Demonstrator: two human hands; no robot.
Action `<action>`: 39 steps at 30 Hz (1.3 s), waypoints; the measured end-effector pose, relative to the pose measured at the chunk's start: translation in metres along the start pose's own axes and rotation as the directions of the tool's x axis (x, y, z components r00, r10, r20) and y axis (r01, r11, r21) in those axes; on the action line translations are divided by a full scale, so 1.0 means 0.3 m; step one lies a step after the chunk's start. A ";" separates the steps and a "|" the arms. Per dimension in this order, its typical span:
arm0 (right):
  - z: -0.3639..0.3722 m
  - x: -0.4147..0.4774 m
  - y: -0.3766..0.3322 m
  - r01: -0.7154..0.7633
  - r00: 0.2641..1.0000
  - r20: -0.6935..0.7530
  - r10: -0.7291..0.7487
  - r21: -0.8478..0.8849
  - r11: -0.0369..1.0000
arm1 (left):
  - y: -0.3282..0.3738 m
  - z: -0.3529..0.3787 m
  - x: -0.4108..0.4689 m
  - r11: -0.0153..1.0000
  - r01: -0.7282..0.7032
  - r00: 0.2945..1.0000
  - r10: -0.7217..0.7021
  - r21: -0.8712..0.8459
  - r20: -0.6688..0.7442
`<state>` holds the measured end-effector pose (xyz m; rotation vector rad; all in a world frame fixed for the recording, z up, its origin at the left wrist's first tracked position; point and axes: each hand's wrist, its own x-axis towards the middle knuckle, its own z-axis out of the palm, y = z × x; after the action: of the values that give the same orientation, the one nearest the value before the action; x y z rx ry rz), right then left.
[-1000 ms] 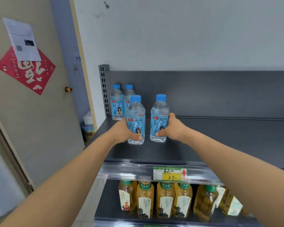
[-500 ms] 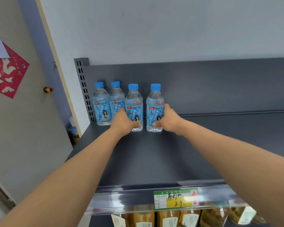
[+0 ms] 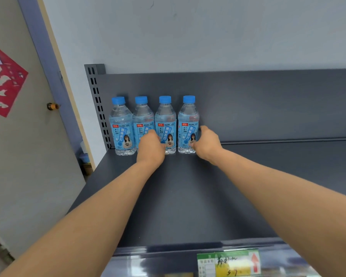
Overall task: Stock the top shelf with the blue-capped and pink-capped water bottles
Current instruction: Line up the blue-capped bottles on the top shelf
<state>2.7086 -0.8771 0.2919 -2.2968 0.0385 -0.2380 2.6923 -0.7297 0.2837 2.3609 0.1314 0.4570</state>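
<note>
Several blue-capped water bottles stand upright in a row against the back panel at the far left of the dark grey top shelf (image 3: 188, 196). My left hand (image 3: 150, 150) is wrapped around the base of the third bottle (image 3: 165, 120), partly hiding the second bottle (image 3: 142, 118). My right hand (image 3: 206, 143) grips the rightmost bottle (image 3: 188, 118) from its right side. The leftmost bottle (image 3: 120, 124) stands untouched beside the slotted upright. No pink-capped bottle is in view.
The shelf stretches to the right of the bottles. A green and yellow price tag (image 3: 229, 262) sits on the shelf's front rail. To the left are a door with a red paper decoration (image 3: 4, 84) and a purple door frame.
Both hands pushed the two held bottles back from the shelf's middle to the rear, into line with the two standing there. The view has moved closer and higher.
</note>
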 end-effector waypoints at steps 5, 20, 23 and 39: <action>-0.036 -0.059 0.001 -0.014 1.000 -0.005 0.014 -0.059 0.998 | -0.019 -0.043 -0.035 0.999 -0.003 0.989 0.010 -0.048 0.147; -0.262 -0.649 -0.008 0.381 0.922 0.089 -0.377 -0.032 0.924 | 0.216 -0.278 -0.631 0.962 -0.182 0.960 0.218 -0.202 0.174; -0.295 -0.801 0.042 0.451 0.892 0.073 -0.447 -0.068 0.890 | 0.237 -0.294 -0.793 0.968 -0.209 0.952 0.233 -0.138 0.198; 0.122 -1.271 0.704 0.153 0.692 0.718 0.071 -0.243 0.958 | -0.329 0.225 -1.439 0.966 0.144 0.717 -0.250 0.213 0.651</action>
<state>2.3513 -0.9528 0.0514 -2.5222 -0.4143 0.7210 2.3175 -0.7950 0.0471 2.4677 0.0754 -0.5537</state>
